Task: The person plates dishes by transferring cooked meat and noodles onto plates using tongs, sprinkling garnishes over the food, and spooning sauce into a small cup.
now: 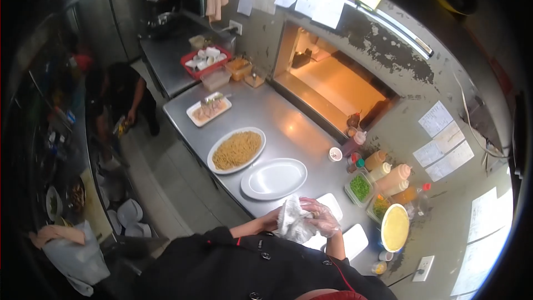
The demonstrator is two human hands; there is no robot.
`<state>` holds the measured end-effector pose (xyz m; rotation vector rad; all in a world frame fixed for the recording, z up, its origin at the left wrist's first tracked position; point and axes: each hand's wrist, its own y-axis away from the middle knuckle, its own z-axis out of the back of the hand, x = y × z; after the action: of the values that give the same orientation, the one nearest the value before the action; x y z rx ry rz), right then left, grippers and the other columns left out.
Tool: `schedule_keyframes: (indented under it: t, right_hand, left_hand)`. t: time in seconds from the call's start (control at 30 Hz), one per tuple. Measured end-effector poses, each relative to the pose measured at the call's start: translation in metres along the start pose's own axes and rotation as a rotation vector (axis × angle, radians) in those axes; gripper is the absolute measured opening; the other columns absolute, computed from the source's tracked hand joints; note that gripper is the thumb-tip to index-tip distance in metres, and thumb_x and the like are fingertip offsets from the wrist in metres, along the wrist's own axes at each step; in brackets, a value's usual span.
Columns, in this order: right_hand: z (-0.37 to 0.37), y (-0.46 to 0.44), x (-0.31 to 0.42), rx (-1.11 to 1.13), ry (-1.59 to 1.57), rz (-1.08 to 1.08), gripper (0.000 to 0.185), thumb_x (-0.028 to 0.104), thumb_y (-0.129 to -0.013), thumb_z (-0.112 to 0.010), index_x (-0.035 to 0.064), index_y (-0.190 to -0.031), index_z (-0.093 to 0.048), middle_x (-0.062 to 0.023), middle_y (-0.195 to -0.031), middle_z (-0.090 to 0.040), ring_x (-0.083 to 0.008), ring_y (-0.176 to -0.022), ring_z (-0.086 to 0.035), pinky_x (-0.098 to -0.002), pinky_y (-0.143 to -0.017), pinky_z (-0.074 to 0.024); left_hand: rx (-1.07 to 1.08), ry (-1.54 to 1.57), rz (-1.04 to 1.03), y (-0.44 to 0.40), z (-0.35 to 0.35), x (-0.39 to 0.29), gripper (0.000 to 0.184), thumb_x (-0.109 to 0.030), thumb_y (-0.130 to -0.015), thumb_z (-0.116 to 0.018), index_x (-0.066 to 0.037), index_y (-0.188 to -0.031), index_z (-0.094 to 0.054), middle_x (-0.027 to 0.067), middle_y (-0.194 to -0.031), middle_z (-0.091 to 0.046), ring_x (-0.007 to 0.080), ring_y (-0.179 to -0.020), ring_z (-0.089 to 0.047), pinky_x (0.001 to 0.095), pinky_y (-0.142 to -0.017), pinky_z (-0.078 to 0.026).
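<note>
A crumpled white cloth (pixel 294 221) is held in front of my chest, between my two hands. My right hand (pixel 323 218), in a clear plastic glove, is closed on the cloth's right side. My left hand (pixel 271 220) grips it from the left, its fingers partly hidden behind the folds. Just beyond lies a bare white oval plate (pixel 274 179). Farther left, another oval plate (pixel 209 158) bears a heap of noodles (pixel 237 150). White rectangular plates (pixel 355 242) lie beside and partly behind my right hand.
Squeeze bottles (pixel 395 178), a tub of chopped greens (pixel 360 188) and a round yellow-topped container (pixel 395 228) line the wall side. A rectangular dish of food (pixel 209 109) and a red basket (pixel 205 62) stand farther back. Another person (pixel 125 91) works at left, across the aisle.
</note>
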<state>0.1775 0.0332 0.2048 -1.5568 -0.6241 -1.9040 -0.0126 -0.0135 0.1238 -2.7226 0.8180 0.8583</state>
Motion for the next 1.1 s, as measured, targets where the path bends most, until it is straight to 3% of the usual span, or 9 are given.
schedule_keyframes:
  t: [0.07,0.13,0.17,0.27,0.37,0.53,0.7,1.0,1.1]
  right_hand:
    - [-0.024,-0.018,0.014,-0.001,0.081,-0.020,0.042,0.012,-0.067,-0.075,0.0072,-0.106,-0.060,-0.0105,-0.118,-0.054,-0.0241,-0.113,-0.048,-0.0361,-0.097,-0.0379]
    - [-0.044,-0.033,0.000,-0.001,0.203,-0.035,0.040,0.005,-0.068,-0.073,0.0092,-0.105,-0.059,-0.0099,-0.119,-0.053,-0.0229,-0.111,-0.049,-0.0363,-0.096,-0.0376]
    - [-0.052,-0.040,-0.020,0.055,0.161,-0.013,0.041,0.010,-0.070,-0.073,0.0092,-0.107,-0.056,-0.0089,-0.116,-0.052,-0.0209,-0.111,-0.048,-0.0338,-0.095,-0.0377]
    - [-0.079,-0.055,0.012,0.312,0.138,-0.113,0.052,0.014,-0.069,-0.074,0.0079,-0.114,-0.049,-0.0083,-0.114,-0.051,-0.0196,-0.112,-0.047,-0.0320,-0.094,-0.0374]
    - [-0.106,-0.064,0.019,0.465,0.085,-0.061,0.062,0.014,-0.068,-0.074,0.0053,-0.121,-0.042,-0.0077,-0.114,-0.051,-0.0193,-0.112,-0.047,-0.0321,-0.094,-0.0372]
    - [-0.125,-0.085,0.043,0.595,-0.027,-0.057,0.069,0.003,-0.067,-0.072,0.0049,-0.128,-0.041,-0.0059,-0.121,-0.049,-0.0167,-0.114,-0.046,-0.0322,-0.097,-0.0368]
    - [-0.143,-0.089,0.064,0.665,-0.266,0.071,0.066,-0.007,-0.063,-0.058,0.0045,-0.126,-0.045,-0.0062,-0.117,-0.053,-0.0178,-0.112,-0.048,-0.0324,-0.097,-0.0367]
    - [-0.149,-0.102,0.086,0.586,-0.241,0.199,0.049,0.009,-0.069,-0.066,0.0027,-0.115,-0.050,-0.0095,-0.118,-0.050,-0.0199,-0.112,-0.047,-0.0346,-0.096,-0.0362]
    - [-0.152,-0.104,0.085,0.582,-0.286,0.237,0.057,0.007,-0.068,-0.066,0.0031,-0.121,-0.046,-0.0089,-0.123,-0.046,-0.0197,-0.115,-0.045,-0.0340,-0.099,-0.0336]
  left_hand:
    - [-0.096,0.170,-0.010,0.023,0.035,0.001,0.052,-0.025,-0.087,-0.059,-0.004,-0.130,-0.037,0.0085,-0.124,-0.048,0.0171,-0.110,-0.051,0.0316,-0.090,-0.045]
    - [-0.332,-0.138,-0.072,0.055,0.051,-0.015,0.047,-0.001,-0.079,-0.064,-0.002,-0.123,-0.047,0.0063,-0.116,-0.055,0.0155,-0.106,-0.053,0.0327,-0.088,-0.045]
    - [-0.403,-0.399,-0.148,0.077,0.046,-0.025,0.042,0.003,-0.078,-0.062,-0.001,-0.118,-0.051,0.0057,-0.113,-0.058,0.0158,-0.103,-0.055,0.0320,-0.089,-0.044]
    - [-0.517,-0.475,-0.396,0.121,0.045,-0.037,0.045,0.009,-0.074,-0.059,0.000,-0.118,-0.052,0.0061,-0.114,-0.058,0.0162,-0.104,-0.055,0.0315,-0.091,-0.043]
    - [-0.608,-0.564,-0.478,0.157,0.037,-0.040,0.047,0.008,-0.073,-0.057,0.001,-0.118,-0.051,0.0058,-0.113,-0.059,0.0152,-0.104,-0.055,0.0289,-0.091,-0.042]
    - [-0.771,-0.692,-0.295,0.209,0.013,-0.062,0.034,0.004,-0.073,-0.058,-0.001,-0.107,-0.060,0.0034,-0.103,-0.061,0.0120,-0.093,-0.055,0.0257,-0.083,-0.043]
    - [-0.780,-0.972,-0.258,0.241,0.025,-0.060,0.026,0.001,-0.074,-0.057,0.000,-0.100,-0.061,0.0013,-0.096,-0.059,0.0110,-0.090,-0.054,0.0244,-0.080,-0.043]
    - [-0.697,-0.309,-0.496,0.271,0.021,-0.046,0.027,-0.007,-0.090,-0.044,-0.001,-0.116,-0.051,0.0042,-0.107,-0.058,0.0121,-0.096,-0.056,0.0263,-0.087,-0.043]
    - [-0.809,-0.434,-0.475,0.267,0.022,-0.048,0.034,-0.007,-0.086,-0.052,-0.001,-0.120,-0.048,0.0065,-0.111,-0.058,0.0135,-0.098,-0.057,0.0281,-0.087,-0.045]
